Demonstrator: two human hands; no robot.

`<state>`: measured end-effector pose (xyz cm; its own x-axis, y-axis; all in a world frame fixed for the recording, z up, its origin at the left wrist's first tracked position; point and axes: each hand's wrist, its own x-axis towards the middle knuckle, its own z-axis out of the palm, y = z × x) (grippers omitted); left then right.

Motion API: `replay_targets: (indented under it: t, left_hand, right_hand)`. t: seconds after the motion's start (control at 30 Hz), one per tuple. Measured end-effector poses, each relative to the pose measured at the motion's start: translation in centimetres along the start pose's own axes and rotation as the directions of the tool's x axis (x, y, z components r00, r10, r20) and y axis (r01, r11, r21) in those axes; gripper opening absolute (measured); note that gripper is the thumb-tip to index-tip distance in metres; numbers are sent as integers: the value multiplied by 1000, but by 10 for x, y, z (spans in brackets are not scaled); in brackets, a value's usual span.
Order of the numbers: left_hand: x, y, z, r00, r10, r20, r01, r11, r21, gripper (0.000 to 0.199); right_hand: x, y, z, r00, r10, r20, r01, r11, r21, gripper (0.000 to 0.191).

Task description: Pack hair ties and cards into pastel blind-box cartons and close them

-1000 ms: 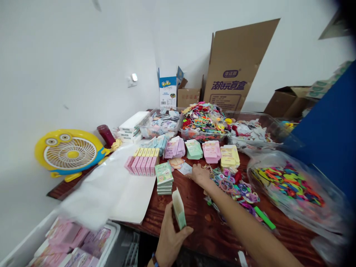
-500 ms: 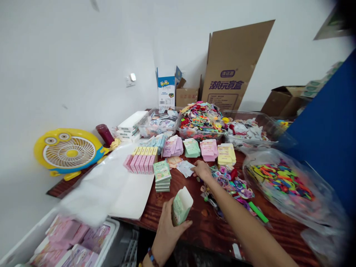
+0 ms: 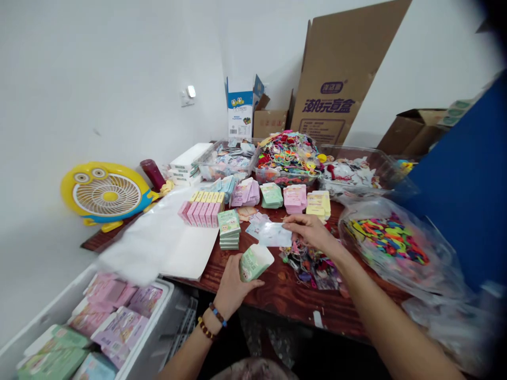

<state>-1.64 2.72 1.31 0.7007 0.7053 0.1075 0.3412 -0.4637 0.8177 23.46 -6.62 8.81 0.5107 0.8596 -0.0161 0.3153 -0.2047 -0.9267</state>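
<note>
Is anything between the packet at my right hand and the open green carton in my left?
Nothing visible: the flat pale packet at the right hand lies just beyond the open green carton in the left hand, with no object between them.

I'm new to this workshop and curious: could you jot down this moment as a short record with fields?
Left hand: holds a pale green carton
Right hand: pinches a flat pale packet
Beside them: stacked green boxes; scattered colourful trinkets
Surface: dark wooden table
</note>
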Motion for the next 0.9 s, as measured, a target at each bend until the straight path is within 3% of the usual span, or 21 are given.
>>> replay_targets:
  t: [0.13,0.23,0.33,0.47,0.63,0.7,0.8,0.9]
  left_hand:
    - [-1,9,9,994,74,82,-76,997,18,70]
    - [-3,15,15,983,119,142,-122,993,6,70]
    - [-4,14,18,975,154,158,-157,988,8,72]
    - [-5,7,18,968,182,172,-196,978,69,72]
    - [-8,2,22,956,202,215,-218,975,53,73]
    - [-10,0,27,961,184,207,-197,979,46,72]
    - [-13,-1,31,962,170,212,-182,982,39,69]
    - [-12,-2,30,963,156,218,-166,986,29,62]
  right_hand:
    - [-28,-15,-15,971,-122,204,165,963,-212,20]
    - [-36,-15,-16,957,-37,287,121,952,-280,17]
    - [-39,-13,-18,958,92,273,-7,956,-295,15]
    - [-42,-12,-19,954,104,282,-28,964,-263,13]
    - [-50,-5,9,945,207,255,-172,973,-152,8]
    - [-56,-2,26,972,140,188,-114,983,-142,10]
    - [-63,-3,44,994,-5,110,28,978,-205,28]
    - [-65,1,38,975,32,220,-11,995,-97,32]
